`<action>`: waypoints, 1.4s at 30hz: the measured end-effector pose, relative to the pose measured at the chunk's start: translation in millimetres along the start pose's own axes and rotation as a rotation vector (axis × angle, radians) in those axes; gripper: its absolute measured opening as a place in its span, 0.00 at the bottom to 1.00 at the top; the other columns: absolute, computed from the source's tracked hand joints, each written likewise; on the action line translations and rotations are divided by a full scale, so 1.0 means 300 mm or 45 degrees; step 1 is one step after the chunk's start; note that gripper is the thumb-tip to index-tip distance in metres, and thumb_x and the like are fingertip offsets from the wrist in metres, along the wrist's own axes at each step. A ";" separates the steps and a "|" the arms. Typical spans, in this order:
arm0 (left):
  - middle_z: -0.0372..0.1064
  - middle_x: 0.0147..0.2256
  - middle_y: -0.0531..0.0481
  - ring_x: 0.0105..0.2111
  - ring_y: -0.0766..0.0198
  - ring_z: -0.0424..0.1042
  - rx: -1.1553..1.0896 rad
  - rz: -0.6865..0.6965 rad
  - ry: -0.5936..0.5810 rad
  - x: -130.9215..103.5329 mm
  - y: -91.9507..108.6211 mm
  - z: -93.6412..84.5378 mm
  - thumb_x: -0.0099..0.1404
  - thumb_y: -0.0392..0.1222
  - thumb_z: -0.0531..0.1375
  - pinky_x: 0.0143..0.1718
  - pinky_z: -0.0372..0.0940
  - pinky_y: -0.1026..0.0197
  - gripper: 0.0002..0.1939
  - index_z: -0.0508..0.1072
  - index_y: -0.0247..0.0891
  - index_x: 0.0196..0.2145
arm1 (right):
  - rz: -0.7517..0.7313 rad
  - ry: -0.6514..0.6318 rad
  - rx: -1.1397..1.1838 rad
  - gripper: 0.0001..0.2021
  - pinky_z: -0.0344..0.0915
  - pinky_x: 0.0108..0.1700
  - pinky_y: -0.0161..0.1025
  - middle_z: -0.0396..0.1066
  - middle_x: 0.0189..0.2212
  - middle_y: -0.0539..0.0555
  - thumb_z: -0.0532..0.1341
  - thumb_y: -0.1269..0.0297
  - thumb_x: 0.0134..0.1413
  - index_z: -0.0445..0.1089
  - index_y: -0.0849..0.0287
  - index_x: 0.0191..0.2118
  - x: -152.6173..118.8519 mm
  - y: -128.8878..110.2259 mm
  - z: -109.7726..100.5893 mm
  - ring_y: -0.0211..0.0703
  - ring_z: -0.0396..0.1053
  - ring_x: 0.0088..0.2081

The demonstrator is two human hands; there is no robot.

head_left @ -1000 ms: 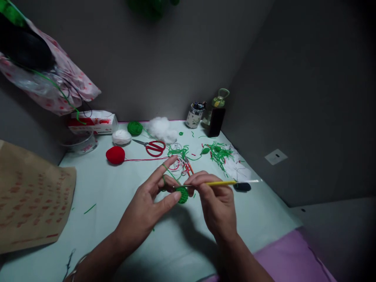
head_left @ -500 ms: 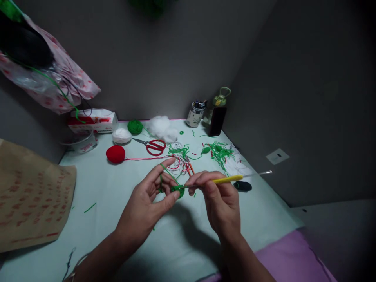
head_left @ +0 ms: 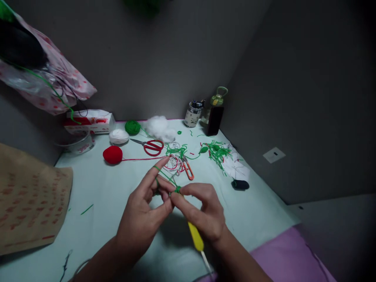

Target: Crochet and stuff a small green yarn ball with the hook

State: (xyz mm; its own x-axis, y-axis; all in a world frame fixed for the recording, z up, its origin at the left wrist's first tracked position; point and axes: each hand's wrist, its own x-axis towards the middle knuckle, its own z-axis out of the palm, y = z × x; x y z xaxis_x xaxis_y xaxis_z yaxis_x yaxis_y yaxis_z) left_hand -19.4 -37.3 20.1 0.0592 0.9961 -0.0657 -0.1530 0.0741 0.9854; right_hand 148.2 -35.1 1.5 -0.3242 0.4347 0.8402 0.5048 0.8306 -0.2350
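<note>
The yellow-handled hook (head_left: 195,235) has swung from pointing right to slanting down toward the person, the right hand (head_left: 205,211) turning with it. The left hand (head_left: 143,209), slim green yarn (head_left: 161,171) around its forefinger, pinches the small knitted green piece (head_left: 177,189) mid-table; the right thumb and forefinger close on it too, though I cannot tell which fingers grip the hook. Smooth pale cloth (head_left: 100,215) runs from the paper bag (head_left: 32,199) to the right wall. Ahead, red-handled scissors (head_left: 153,147), orange snips (head_left: 188,169) and tangled green scraps (head_left: 219,154) crowd the way.
</note>
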 end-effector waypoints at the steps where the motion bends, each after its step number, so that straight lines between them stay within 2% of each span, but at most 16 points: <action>1: 0.68 0.33 0.55 0.33 0.66 0.68 -0.127 -0.082 -0.061 0.003 0.001 -0.001 0.60 0.40 0.70 0.37 0.65 0.64 0.39 0.65 0.46 0.66 | -0.031 -0.006 -0.038 0.12 0.77 0.40 0.40 0.77 0.37 0.56 0.62 0.75 0.63 0.76 0.57 0.49 -0.001 0.000 0.002 0.43 0.76 0.40; 3: 0.64 0.30 0.57 0.24 0.72 0.60 -0.376 -0.259 -0.192 0.011 0.006 -0.007 0.59 0.41 0.71 0.26 0.58 0.69 0.38 0.66 0.43 0.66 | 0.060 0.018 0.083 0.11 0.77 0.40 0.41 0.77 0.37 0.56 0.60 0.73 0.66 0.76 0.57 0.49 0.000 0.001 -0.002 0.44 0.76 0.40; 5: 0.61 0.27 0.59 0.21 0.76 0.50 -0.523 -0.357 -0.251 0.020 0.014 -0.016 0.59 0.41 0.72 0.21 0.49 0.71 0.36 0.69 0.40 0.64 | 0.350 0.149 0.377 0.11 0.75 0.37 0.42 0.77 0.36 0.55 0.57 0.70 0.69 0.76 0.55 0.47 0.007 0.004 -0.012 0.43 0.75 0.37; 6: 0.60 0.27 0.59 0.21 0.76 0.48 -0.544 -0.362 -0.247 0.023 0.018 -0.020 0.59 0.40 0.72 0.20 0.46 0.71 0.35 0.70 0.39 0.63 | 0.512 0.227 0.556 0.11 0.74 0.35 0.42 0.76 0.34 0.54 0.56 0.68 0.70 0.77 0.54 0.46 0.011 0.007 -0.016 0.42 0.74 0.35; 9: 0.66 0.32 0.54 0.26 0.73 0.58 -0.506 -0.282 -0.228 0.022 0.020 -0.025 0.58 0.40 0.72 0.24 0.53 0.71 0.34 0.71 0.41 0.62 | 0.800 0.290 1.001 0.10 0.70 0.33 0.40 0.74 0.32 0.52 0.58 0.65 0.69 0.78 0.51 0.41 0.023 0.015 -0.014 0.40 0.70 0.31; 11: 0.69 0.35 0.51 0.34 0.67 0.67 -0.465 -0.237 -0.257 0.017 0.014 -0.021 0.60 0.41 0.72 0.35 0.62 0.67 0.35 0.69 0.43 0.63 | 0.855 0.225 1.145 0.09 0.70 0.35 0.41 0.75 0.33 0.52 0.60 0.63 0.68 0.79 0.50 0.41 0.027 0.020 -0.001 0.41 0.71 0.32; 14: 0.71 0.38 0.49 0.40 0.62 0.70 -0.423 -0.199 -0.296 0.012 0.006 -0.015 0.62 0.42 0.70 0.47 0.64 0.60 0.37 0.65 0.44 0.66 | 0.898 0.183 1.167 0.09 0.70 0.38 0.41 0.77 0.36 0.53 0.60 0.62 0.68 0.80 0.49 0.42 0.024 0.024 0.021 0.43 0.72 0.38; 17: 0.70 0.38 0.51 0.36 0.64 0.68 -0.379 -0.181 -0.265 0.010 0.005 -0.017 0.63 0.42 0.69 0.45 0.63 0.59 0.40 0.61 0.45 0.69 | 0.902 0.149 1.169 0.09 0.70 0.39 0.40 0.79 0.37 0.53 0.61 0.62 0.68 0.80 0.49 0.43 0.014 0.028 0.027 0.43 0.73 0.41; 21: 0.67 0.35 0.52 0.34 0.65 0.66 -0.298 -0.173 -0.265 0.014 0.006 -0.028 0.63 0.42 0.69 0.39 0.62 0.61 0.43 0.56 0.47 0.71 | 0.918 0.162 1.242 0.09 0.71 0.39 0.40 0.79 0.38 0.53 0.60 0.63 0.68 0.80 0.50 0.43 0.006 0.030 0.011 0.41 0.73 0.38; 27: 0.66 0.36 0.52 0.30 0.67 0.61 -0.230 -0.143 -0.290 0.022 -0.007 -0.038 0.64 0.43 0.69 0.32 0.58 0.62 0.38 0.62 0.47 0.68 | 0.974 0.160 1.332 0.08 0.72 0.41 0.42 0.78 0.36 0.52 0.59 0.61 0.69 0.76 0.52 0.41 0.012 0.031 -0.007 0.40 0.74 0.35; 30: 0.65 0.36 0.52 0.30 0.67 0.60 -0.178 -0.143 -0.283 0.019 -0.008 -0.038 0.64 0.43 0.69 0.32 0.59 0.63 0.36 0.64 0.48 0.67 | 0.941 0.140 1.280 0.09 0.73 0.41 0.43 0.77 0.35 0.52 0.57 0.61 0.70 0.75 0.53 0.41 0.011 0.028 -0.016 0.41 0.74 0.35; 32: 0.65 0.35 0.53 0.31 0.67 0.62 -0.100 -0.130 -0.259 0.014 -0.005 -0.034 0.64 0.43 0.68 0.36 0.61 0.62 0.35 0.64 0.50 0.67 | 0.853 0.105 1.135 0.10 0.73 0.42 0.44 0.77 0.37 0.53 0.56 0.64 0.71 0.75 0.52 0.43 0.010 0.023 -0.025 0.42 0.74 0.38; 36: 0.64 0.31 0.55 0.32 0.65 0.65 0.064 -0.035 -0.097 0.001 -0.003 -0.020 0.64 0.41 0.68 0.43 0.63 0.60 0.34 0.67 0.49 0.66 | 0.461 -0.056 0.621 0.12 0.74 0.43 0.46 0.78 0.40 0.55 0.56 0.71 0.69 0.74 0.51 0.50 0.011 0.006 -0.040 0.45 0.75 0.42; 39: 0.66 0.33 0.55 0.29 0.67 0.64 -0.059 -0.069 -0.071 -0.001 -0.009 -0.012 0.61 0.42 0.70 0.36 0.64 0.64 0.37 0.66 0.51 0.66 | 0.163 -0.117 0.192 0.18 0.76 0.39 0.45 0.79 0.39 0.55 0.63 0.74 0.62 0.74 0.47 0.54 0.004 -0.003 -0.032 0.46 0.76 0.39; 41: 0.66 0.34 0.56 0.25 0.72 0.59 -0.282 -0.203 -0.177 0.003 -0.011 -0.012 0.59 0.43 0.72 0.27 0.60 0.68 0.39 0.66 0.50 0.66 | 0.093 -0.092 0.064 0.21 0.77 0.38 0.44 0.79 0.37 0.53 0.65 0.75 0.59 0.75 0.43 0.54 -0.006 -0.005 -0.021 0.47 0.77 0.38; 42: 0.65 0.32 0.56 0.22 0.74 0.55 -0.399 -0.283 -0.242 0.006 -0.011 -0.013 0.59 0.43 0.72 0.23 0.56 0.70 0.38 0.67 0.48 0.65 | 0.123 -0.070 0.089 0.20 0.77 0.39 0.45 0.79 0.37 0.53 0.65 0.74 0.60 0.76 0.42 0.53 -0.012 -0.004 -0.015 0.47 0.77 0.38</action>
State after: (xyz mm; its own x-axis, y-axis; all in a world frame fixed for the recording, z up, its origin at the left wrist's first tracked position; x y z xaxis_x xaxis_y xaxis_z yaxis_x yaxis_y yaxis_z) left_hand -22.8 -35.5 16.2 0.3007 0.9299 -0.2120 -0.4066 0.3261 0.8534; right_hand 152.4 -39.3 1.0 -0.3211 0.5308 0.7843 0.4796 0.8053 -0.3486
